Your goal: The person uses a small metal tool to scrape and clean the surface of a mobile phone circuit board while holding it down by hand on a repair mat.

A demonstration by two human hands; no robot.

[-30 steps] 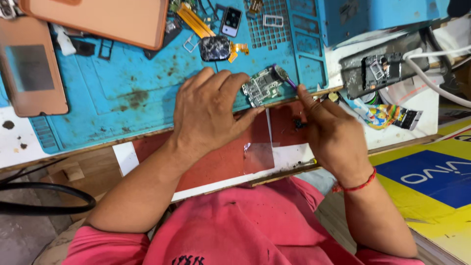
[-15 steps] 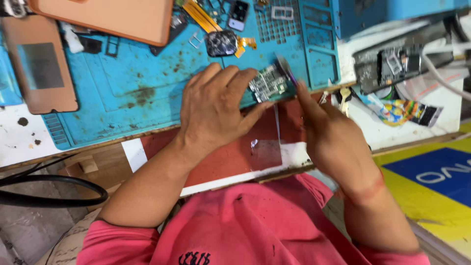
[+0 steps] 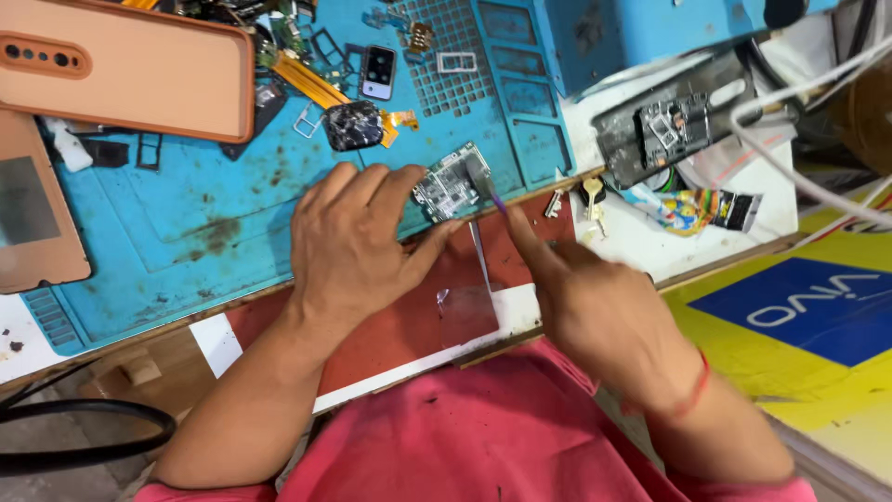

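My left hand (image 3: 358, 246) lies flat on the blue work mat (image 3: 186, 237), its fingertips and thumb pinching a small phone circuit board (image 3: 448, 186) at the mat's front edge. My right hand (image 3: 581, 297) grips a thin tool with a purple shaft (image 3: 494, 198), and the tool's tip rests on the board's right side. Below both hands a red sheet (image 3: 409, 316) covers the bench edge, with a small clear plastic piece (image 3: 467, 307) lying on it.
An orange phone case (image 3: 130, 70) and a brown phone back (image 3: 37, 204) lie at the left. Camera modules, flex cables and sim trays litter the mat's far side. A dark phone frame (image 3: 674, 121), white cables (image 3: 808, 102), keys (image 3: 587, 197) and a yellow-blue box (image 3: 799, 316) sit at the right.
The view has shifted, so the hands sit lower and more to the right in the picture. Both hands have stayed at the board; my right hand has turned so the tool points up onto it.
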